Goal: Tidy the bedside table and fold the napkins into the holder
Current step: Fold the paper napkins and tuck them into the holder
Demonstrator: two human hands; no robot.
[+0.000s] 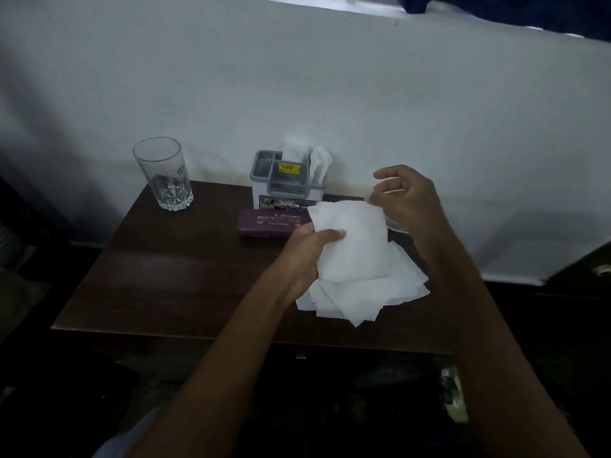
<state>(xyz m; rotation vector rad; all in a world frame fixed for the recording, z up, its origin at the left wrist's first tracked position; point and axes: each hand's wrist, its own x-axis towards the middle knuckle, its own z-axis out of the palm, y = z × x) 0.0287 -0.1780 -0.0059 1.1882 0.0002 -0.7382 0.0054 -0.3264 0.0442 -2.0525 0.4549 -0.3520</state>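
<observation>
A white napkin is held up over the dark bedside table. My left hand grips its left edge with the thumb on top. My right hand pinches its upper right corner, the other fingers loosely curled. Under it lies a loose pile of several white napkins near the table's right front. The grey and white holder stands at the back middle with two napkins standing up in its right side.
An empty clear glass stands at the back left of the table. A purple spectacle case lies just in front of the holder. A glass rim shows behind my right wrist. A white wall rises behind the table.
</observation>
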